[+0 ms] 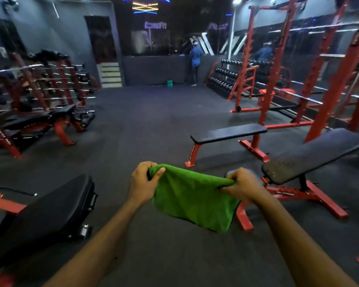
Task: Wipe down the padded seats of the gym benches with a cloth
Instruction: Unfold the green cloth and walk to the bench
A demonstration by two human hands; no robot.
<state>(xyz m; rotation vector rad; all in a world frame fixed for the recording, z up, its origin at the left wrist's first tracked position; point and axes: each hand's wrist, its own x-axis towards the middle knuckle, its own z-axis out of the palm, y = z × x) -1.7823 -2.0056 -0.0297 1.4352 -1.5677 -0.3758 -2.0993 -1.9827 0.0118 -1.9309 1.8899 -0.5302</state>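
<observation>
A green cloth [193, 198] hangs in the air in front of me, stretched between both hands. My left hand [142, 182] grips its upper left corner, and my right hand [239, 186] grips the upper right corner. A black padded incline bench [48, 214] stands at the lower left. Another padded bench [313, 155] on a red frame slopes up at the right, just beyond my right hand. A flat black bench [228, 132] stands further ahead on red legs.
Red squat racks [278, 79] rise at the right, with a dumbbell rack [228, 77] behind. More benches and barbell racks [39, 96] line the left. A person [195, 63] stands at the far wall by a green bucket [170, 83]. Dark rubber floor [153, 121] lies between.
</observation>
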